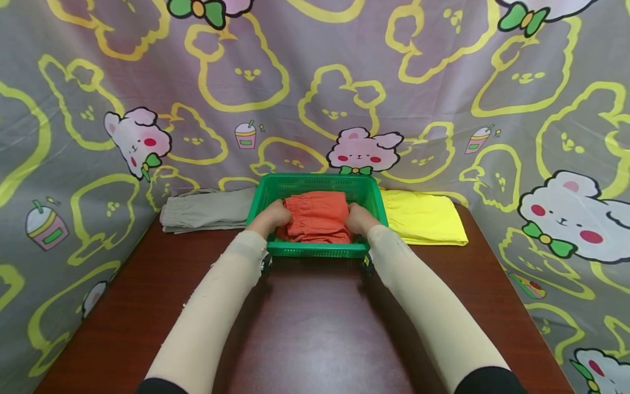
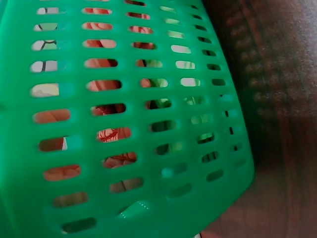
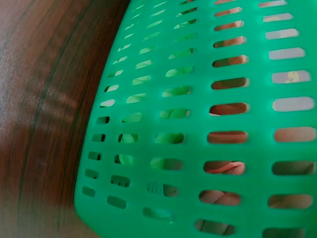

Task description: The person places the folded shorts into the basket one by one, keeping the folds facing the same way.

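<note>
A green plastic basket [image 2: 134,101] spreads from 6 o'clock clockwise to 12, its wall pierced by rows of rounded slots. Slots at 8 o'clock show slices of the left hand [image 2: 62,172], its pose hidden. Red-orange cloth [image 2: 114,134] appears nearer the centre, toward 9; a pale, dark-lined backdrop [image 2: 45,66] at 10. The wood-grain bench [image 2: 282,124] fills 3 o'clock.

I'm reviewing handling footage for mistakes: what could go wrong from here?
The folded orange-red fabric garment might sag or unfold, since the left hand and right hand hold it at opposite sides. The green perforated plastic basket might get nudged, as both hands reach inside over its rim.
</note>
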Available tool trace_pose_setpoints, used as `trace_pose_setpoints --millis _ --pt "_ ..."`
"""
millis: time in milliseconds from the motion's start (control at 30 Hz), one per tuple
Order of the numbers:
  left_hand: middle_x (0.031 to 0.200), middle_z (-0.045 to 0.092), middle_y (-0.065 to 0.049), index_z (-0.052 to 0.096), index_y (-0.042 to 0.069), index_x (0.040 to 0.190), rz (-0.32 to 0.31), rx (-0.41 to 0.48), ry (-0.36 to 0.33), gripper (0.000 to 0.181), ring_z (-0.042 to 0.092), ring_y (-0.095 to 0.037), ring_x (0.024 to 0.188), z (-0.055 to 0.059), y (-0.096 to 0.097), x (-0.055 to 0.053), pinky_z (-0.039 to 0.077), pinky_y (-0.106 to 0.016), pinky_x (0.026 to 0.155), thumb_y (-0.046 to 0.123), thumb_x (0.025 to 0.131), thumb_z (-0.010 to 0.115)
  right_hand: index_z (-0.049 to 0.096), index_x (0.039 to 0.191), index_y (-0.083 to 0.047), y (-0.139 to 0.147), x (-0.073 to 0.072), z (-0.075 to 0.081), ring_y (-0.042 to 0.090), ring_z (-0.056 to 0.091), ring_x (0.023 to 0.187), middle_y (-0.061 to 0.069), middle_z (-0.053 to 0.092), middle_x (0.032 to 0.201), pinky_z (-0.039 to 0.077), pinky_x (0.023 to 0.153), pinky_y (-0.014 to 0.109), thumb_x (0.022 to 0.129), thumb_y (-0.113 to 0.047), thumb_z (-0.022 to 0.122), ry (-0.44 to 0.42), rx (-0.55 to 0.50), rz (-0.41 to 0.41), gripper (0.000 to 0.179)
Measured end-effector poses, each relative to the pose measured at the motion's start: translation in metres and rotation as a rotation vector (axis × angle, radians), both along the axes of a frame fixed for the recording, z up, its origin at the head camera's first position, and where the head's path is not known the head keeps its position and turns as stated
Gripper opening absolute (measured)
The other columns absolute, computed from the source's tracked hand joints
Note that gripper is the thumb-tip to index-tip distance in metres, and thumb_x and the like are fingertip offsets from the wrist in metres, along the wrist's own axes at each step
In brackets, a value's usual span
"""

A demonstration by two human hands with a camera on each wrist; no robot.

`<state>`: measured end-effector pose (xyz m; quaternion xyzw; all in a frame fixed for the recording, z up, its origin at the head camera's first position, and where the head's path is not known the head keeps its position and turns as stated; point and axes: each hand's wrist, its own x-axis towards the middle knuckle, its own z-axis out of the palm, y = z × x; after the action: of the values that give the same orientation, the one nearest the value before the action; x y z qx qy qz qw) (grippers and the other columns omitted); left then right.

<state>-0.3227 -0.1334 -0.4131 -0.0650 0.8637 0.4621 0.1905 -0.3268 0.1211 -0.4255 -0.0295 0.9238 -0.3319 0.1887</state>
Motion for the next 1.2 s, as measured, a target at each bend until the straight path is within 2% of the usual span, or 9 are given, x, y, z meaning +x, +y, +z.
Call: trace_pose_setpoints --millis 367,533,633,767,900,1033,1200 --pt "0.157 0.034 -0.019 0.019 -0.004 0.159 0.003 -0.075 0.010 0.076 0.039 -0.032 0.116 -0.004 0.002 -0.004 0.039 -0.039 0.090 -0.006 0.089 0.047 0.034 0.154 0.001 -0.003 -0.005 -0.005 0.030 0.052 0.111 0.021 0.051 0.146 0.047 0.087 0.039 0.099 -0.006 0.047 0.031 0.111 0.042 0.056" --pt "0.163 0.027 -0.021 0.012 -0.003 0.161 -0.001 -0.094 -0.003 0.080 0.038 -0.030 0.131 0.002 0.004 0.000 0.038 -0.039 0.101 -0.006 0.089 0.048 0.036 0.152 0.002 -0.004 -0.003 -0.003 0.030 0.054 0.109 0.022 0.053 0.143 0.048 0.088 0.039 0.098 -0.006 0.049 0.046 0.150 0.051 0.056" --pt "0.165 0.024 -0.022 0.009 -0.001 0.162 -0.002 -0.110 -0.012 0.081 0.037 -0.030 0.137 0.006 0.005 0.003 0.038 -0.040 0.103 -0.004 0.091 0.048 0.040 0.149 0.002 -0.004 -0.002 -0.002 0.031 0.055 0.108 0.022 0.056 0.139 0.049 0.087 0.039 0.098 -0.007 0.050 0.063 0.171 0.046 0.053" --pt "0.160 0.031 -0.022 0.015 -0.002 0.160 0.004 -0.141 0.002 0.078 0.041 -0.030 0.130 0.008 0.006 0.005 0.039 -0.040 0.101 -0.003 0.091 0.050 0.045 0.141 0.003 -0.004 0.000 -0.001 0.033 0.061 0.100 0.023 0.059 0.128 0.056 0.072 0.038 0.097 -0.007 0.053 0.085 0.184 0.035 0.046" --pt "0.156 0.037 -0.023 0.021 -0.002 0.158 0.008 -0.172 0.012 0.076 0.043 -0.030 0.122 0.009 0.006 0.004 0.041 -0.040 0.099 -0.002 0.089 0.053 0.048 0.133 0.003 -0.006 0.002 0.002 0.033 0.065 0.088 0.023 0.061 0.119 0.056 0.058 0.037 0.096 -0.007 0.054 0.123 0.207 0.032 0.039" --pt "0.150 0.043 -0.022 0.027 -0.004 0.154 0.006 -0.191 0.024 0.074 0.044 -0.029 0.115 0.008 0.005 0.003 0.043 -0.039 0.095 -0.001 0.085 0.056 0.048 0.132 0.002 -0.007 0.005 0.006 0.031 0.062 0.089 0.022 0.062 0.115 0.054 0.066 0.037 0.096 -0.009 0.055 0.166 0.235 0.027 0.039" --pt "0.139 0.050 -0.021 0.037 -0.006 0.145 0.003 -0.199 0.053 0.068 0.046 -0.029 0.107 0.009 0.003 0.003 0.047 -0.038 0.084 0.000 0.081 0.060 0.049 0.133 0.000 -0.007 0.006 0.009 0.030 0.060 0.093 0.019 0.064 0.115 0.051 0.076 0.040 0.097 -0.012 0.056 0.178 0.250 0.016 0.039"
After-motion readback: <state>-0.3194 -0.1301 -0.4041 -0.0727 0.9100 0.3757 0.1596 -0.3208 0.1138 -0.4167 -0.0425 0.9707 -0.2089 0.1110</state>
